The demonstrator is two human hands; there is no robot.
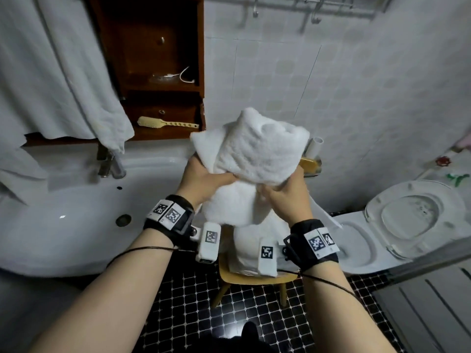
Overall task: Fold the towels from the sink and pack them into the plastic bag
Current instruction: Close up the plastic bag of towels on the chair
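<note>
A white towel [251,151] is held up in front of me, bunched and partly folded, with a lower part hanging down. My left hand [204,180] grips its left lower edge, fingers curled under the cloth. My right hand [285,193] pinches the towel at its middle right. Below the hands a white plastic bag [246,253] sits on a small yellow stool [229,277]; its opening is hidden behind the towel. The white sink [76,200] lies to the left, its basin showing no towel.
Another white towel [63,72] hangs at the upper left over the sink. A dark wooden cabinet [158,59] holds a brush [165,123]. An open toilet [397,222] stands at the right. The floor is black tile [204,314].
</note>
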